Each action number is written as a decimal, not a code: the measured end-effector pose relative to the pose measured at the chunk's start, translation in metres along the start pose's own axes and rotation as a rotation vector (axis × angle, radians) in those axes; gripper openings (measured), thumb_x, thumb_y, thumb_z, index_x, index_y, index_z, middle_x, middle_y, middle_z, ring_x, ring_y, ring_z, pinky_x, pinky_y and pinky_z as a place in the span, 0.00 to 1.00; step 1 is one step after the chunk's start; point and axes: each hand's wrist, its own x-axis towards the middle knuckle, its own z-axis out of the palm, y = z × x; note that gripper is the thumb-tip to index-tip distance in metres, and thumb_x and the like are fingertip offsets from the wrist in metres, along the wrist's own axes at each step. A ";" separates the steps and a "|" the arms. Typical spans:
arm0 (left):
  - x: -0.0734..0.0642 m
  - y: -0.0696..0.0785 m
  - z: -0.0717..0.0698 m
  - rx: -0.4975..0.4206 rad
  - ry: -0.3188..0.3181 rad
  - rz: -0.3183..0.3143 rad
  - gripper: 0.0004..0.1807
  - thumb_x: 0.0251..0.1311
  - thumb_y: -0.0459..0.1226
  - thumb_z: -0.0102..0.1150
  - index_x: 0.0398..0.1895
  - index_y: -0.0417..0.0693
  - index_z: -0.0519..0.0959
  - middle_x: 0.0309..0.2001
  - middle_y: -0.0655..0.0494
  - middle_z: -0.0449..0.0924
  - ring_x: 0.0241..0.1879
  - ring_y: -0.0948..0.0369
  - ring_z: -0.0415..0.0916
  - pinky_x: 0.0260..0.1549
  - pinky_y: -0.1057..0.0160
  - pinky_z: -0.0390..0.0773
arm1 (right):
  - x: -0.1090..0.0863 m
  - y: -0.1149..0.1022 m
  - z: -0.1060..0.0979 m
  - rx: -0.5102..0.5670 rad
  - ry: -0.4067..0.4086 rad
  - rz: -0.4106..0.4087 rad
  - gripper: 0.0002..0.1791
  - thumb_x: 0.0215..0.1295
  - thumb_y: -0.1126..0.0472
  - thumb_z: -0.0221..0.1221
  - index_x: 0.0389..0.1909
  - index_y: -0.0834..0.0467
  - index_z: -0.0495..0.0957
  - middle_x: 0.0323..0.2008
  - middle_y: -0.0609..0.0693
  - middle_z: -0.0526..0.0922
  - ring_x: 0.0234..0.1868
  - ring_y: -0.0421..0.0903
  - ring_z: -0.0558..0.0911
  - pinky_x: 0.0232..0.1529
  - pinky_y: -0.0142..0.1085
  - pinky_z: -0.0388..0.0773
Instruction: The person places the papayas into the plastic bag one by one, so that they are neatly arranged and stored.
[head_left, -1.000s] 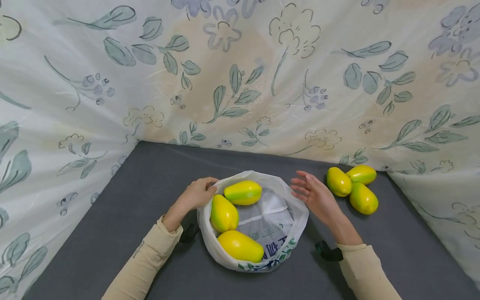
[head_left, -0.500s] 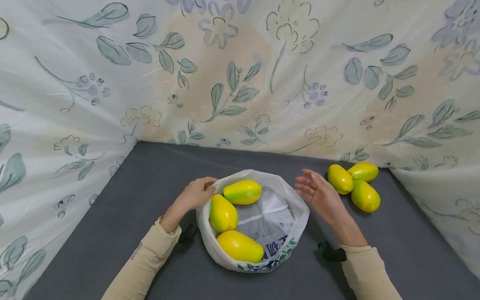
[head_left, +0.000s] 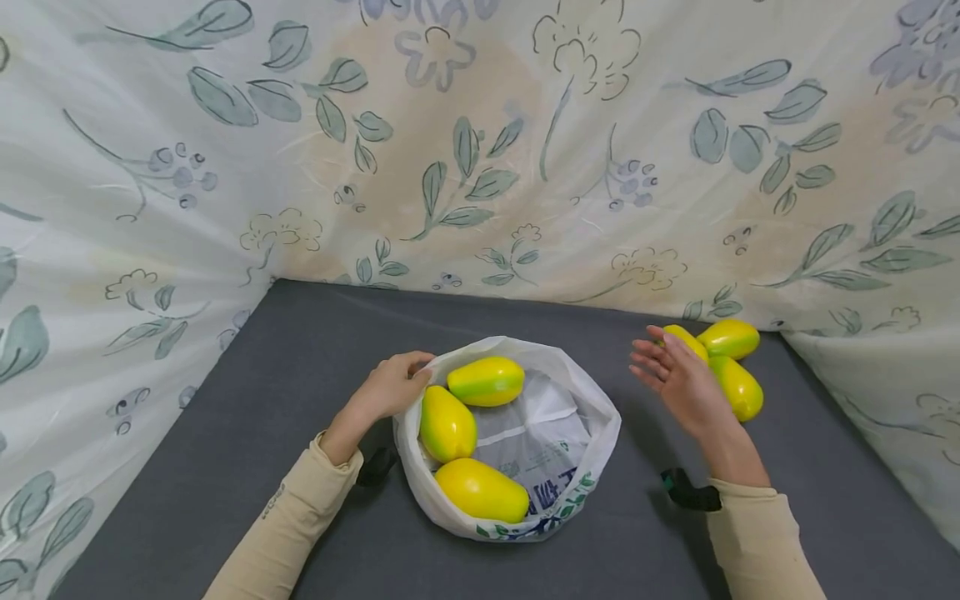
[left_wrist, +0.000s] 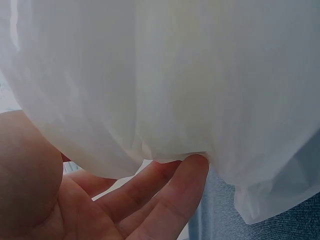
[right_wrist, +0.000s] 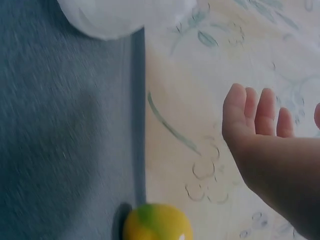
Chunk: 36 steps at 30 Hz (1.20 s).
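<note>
A white plastic bag point(head_left: 600, 417) stands with its mouth spread wide in the head view. Three yellow papayas lie inside: one greenish at the back point(head_left: 486, 382), one at the left point(head_left: 447, 424) and one in front point(head_left: 482, 490). My left hand point(head_left: 390, 387) holds the bag's left rim; in the left wrist view its fingers point(left_wrist: 185, 187) press against the white plastic. Right of the bag, my right hand point(head_left: 682, 387) is in the air, fingers extended and nothing held. It partly covers a group of three more papayas point(head_left: 738, 387).
A dark grey cloth point(head_left: 322, 333) covers the table. Pale flowered fabric point(head_left: 480, 183) hangs behind and along both sides. The loose papayas sit near the back right corner, close to that fabric. Black straps point(head_left: 690, 492) show at the wrists.
My right hand has moved right, away from the bag's rim and over toward the loose papayas. The left hand stays at the bag's left rim.
</note>
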 end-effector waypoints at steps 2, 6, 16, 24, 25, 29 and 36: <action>-0.001 0.001 0.000 0.001 -0.001 -0.001 0.22 0.70 0.39 0.49 0.64 0.44 0.70 0.50 0.42 0.77 0.40 0.52 0.77 0.33 0.57 0.79 | -0.002 -0.004 -0.005 0.002 0.011 0.001 0.15 0.78 0.57 0.38 0.60 0.53 0.63 0.50 0.49 0.76 0.52 0.45 0.75 0.53 0.35 0.72; -0.001 0.000 0.001 -0.001 0.001 -0.002 0.22 0.70 0.39 0.49 0.64 0.44 0.70 0.51 0.42 0.76 0.42 0.51 0.77 0.34 0.56 0.79 | -0.008 -0.012 -0.014 0.030 0.039 -0.020 0.15 0.78 0.57 0.39 0.59 0.53 0.65 0.51 0.49 0.75 0.52 0.44 0.74 0.53 0.34 0.72; -0.001 0.000 0.001 -0.007 0.006 -0.005 0.21 0.70 0.39 0.49 0.64 0.44 0.70 0.51 0.42 0.77 0.41 0.52 0.78 0.32 0.57 0.80 | -0.014 -0.023 -0.033 0.090 0.166 -0.009 0.15 0.75 0.56 0.46 0.58 0.51 0.68 0.52 0.49 0.73 0.51 0.46 0.74 0.50 0.34 0.73; -0.002 0.001 0.000 -0.011 0.004 -0.009 0.21 0.70 0.39 0.48 0.64 0.44 0.70 0.52 0.41 0.76 0.44 0.50 0.77 0.35 0.55 0.80 | -0.020 -0.032 -0.046 0.194 0.194 -0.032 0.15 0.75 0.57 0.46 0.58 0.52 0.70 0.51 0.51 0.75 0.50 0.47 0.74 0.49 0.37 0.74; -0.002 0.001 0.000 -0.008 0.002 -0.007 0.21 0.70 0.39 0.48 0.64 0.44 0.70 0.52 0.41 0.76 0.45 0.50 0.77 0.36 0.55 0.79 | -0.021 -0.032 -0.048 0.213 0.204 -0.031 0.15 0.75 0.58 0.46 0.58 0.52 0.70 0.50 0.51 0.75 0.50 0.48 0.74 0.48 0.37 0.75; -0.001 -0.001 0.000 0.003 -0.009 -0.001 0.21 0.71 0.40 0.48 0.65 0.44 0.70 0.53 0.42 0.76 0.46 0.50 0.76 0.37 0.54 0.79 | -0.026 -0.034 -0.054 0.232 0.251 -0.032 0.16 0.74 0.57 0.47 0.59 0.51 0.69 0.49 0.50 0.76 0.49 0.47 0.75 0.47 0.37 0.75; -0.001 -0.001 0.000 -0.003 -0.006 0.000 0.21 0.70 0.39 0.48 0.64 0.44 0.70 0.52 0.42 0.76 0.45 0.50 0.76 0.36 0.55 0.79 | -0.026 -0.032 -0.082 0.180 0.323 -0.070 0.18 0.72 0.55 0.50 0.61 0.50 0.68 0.51 0.49 0.74 0.50 0.45 0.73 0.46 0.36 0.74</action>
